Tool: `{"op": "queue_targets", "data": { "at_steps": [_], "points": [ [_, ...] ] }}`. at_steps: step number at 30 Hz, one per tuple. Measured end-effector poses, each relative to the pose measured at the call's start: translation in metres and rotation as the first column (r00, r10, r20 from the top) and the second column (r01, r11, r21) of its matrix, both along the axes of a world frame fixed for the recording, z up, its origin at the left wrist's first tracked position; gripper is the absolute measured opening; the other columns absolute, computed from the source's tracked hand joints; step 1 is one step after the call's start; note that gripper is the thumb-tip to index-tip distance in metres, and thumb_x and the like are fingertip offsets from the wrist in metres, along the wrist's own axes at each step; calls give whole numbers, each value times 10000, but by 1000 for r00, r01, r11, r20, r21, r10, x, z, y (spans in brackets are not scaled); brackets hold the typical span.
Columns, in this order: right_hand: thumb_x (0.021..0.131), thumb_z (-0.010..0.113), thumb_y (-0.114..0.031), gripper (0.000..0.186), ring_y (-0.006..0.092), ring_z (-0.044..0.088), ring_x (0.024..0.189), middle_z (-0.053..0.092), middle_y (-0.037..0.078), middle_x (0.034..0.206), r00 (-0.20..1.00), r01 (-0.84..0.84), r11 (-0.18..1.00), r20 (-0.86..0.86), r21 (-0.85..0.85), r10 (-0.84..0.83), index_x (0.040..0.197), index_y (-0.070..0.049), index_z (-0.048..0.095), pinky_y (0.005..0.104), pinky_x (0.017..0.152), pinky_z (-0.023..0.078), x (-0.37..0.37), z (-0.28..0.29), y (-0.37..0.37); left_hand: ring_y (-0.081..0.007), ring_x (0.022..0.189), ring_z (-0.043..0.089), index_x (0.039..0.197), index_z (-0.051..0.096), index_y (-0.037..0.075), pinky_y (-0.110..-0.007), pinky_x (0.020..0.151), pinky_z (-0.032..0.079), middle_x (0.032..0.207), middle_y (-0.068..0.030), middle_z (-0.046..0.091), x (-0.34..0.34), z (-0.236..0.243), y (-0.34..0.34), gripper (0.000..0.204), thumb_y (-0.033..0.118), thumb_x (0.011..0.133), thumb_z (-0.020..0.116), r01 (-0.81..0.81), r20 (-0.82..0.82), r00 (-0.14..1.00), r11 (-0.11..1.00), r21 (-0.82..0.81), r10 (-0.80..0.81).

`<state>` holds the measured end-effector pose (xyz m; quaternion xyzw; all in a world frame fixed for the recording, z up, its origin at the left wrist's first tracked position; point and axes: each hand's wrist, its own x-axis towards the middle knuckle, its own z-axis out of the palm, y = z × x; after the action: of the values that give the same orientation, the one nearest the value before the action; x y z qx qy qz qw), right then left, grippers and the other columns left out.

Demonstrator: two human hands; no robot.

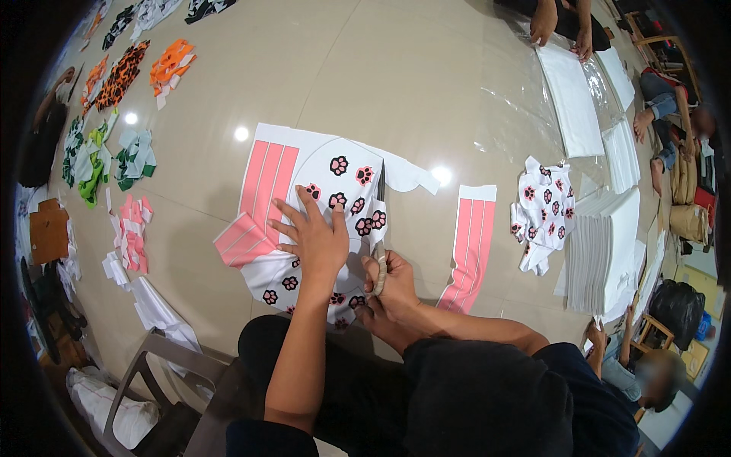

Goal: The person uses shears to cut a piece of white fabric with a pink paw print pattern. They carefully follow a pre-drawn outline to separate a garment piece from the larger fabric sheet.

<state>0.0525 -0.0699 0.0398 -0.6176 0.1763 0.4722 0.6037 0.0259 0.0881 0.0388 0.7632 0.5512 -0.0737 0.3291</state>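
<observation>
My left hand (318,238) lies flat with spread fingers on a white fabric piece (304,164) printed with black and pink paw prints and pink stripes. The fabric rests on the floor in front of me. In my right hand (396,280) is a pair of scissors (378,263) with wrapped handles; its dark blades point away from me, along the fabric's right side. Part of the blades is hidden by the cloth. A bare foot (388,327) is close below my right hand. To the right lies a separate pink-striped strip (469,247).
Paw-print cut pieces (544,206) lie at right beside a stack of white sheets (601,255). Orange (169,67), green (135,158) and pink scraps (133,232) are heaped at left. A chair (164,358) stands at lower left. Another person's hands (560,30) touch a white packet (569,99).
</observation>
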Motion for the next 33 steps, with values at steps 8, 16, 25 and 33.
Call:
{"op": "queue_targets", "data": {
  "at_steps": [8, 16, 25, 33],
  "points": [
    [1045, 794, -165, 212, 99, 600, 547, 617, -6, 683, 1000, 29, 999, -3, 32, -29, 955, -77, 623, 271, 505, 464, -1, 4, 4, -764, 1578, -106, 1800, 125, 112, -945, 1137, 119, 1793, -422, -80, 0, 2, 0, 936, 580, 1107, 545, 3, -5, 1000, 1000, -11, -3],
    [1036, 801, -167, 230, 108, 606, 551, 613, -3, 683, 999, 45, 998, -3, 42, -45, 930, -83, 615, 272, 516, 472, -1, 5, 6, -755, 1583, -110, 1799, 129, 111, -938, 1148, 109, 1795, -420, -83, 1, 4, 0, 940, 590, 1107, 546, -4, -13, 1000, 1000, -23, 4],
    [1035, 797, -187, 231, 107, 609, 556, 618, 0, 681, 1000, 9, 1000, 18, 8, -9, 940, -78, 617, 274, 519, 464, 2, 8, 9, -753, 1584, -113, 1800, 128, 116, -932, 1156, 107, 1793, -422, -85, 0, 4, 0, 941, 602, 1108, 541, -7, -6, 1000, 1000, -28, 6],
    [1035, 807, -177, 248, 109, 589, 559, 617, 24, 729, 998, 55, 996, 28, 65, -57, 935, -38, 626, 278, 530, 497, 4, 2, 16, -751, 1584, -123, 1800, 133, 113, -931, 1155, 97, 1793, -423, -93, 1, 4, 1, 943, 606, 1107, 541, -6, -8, 1000, 1000, -30, 6]
  ]
}}
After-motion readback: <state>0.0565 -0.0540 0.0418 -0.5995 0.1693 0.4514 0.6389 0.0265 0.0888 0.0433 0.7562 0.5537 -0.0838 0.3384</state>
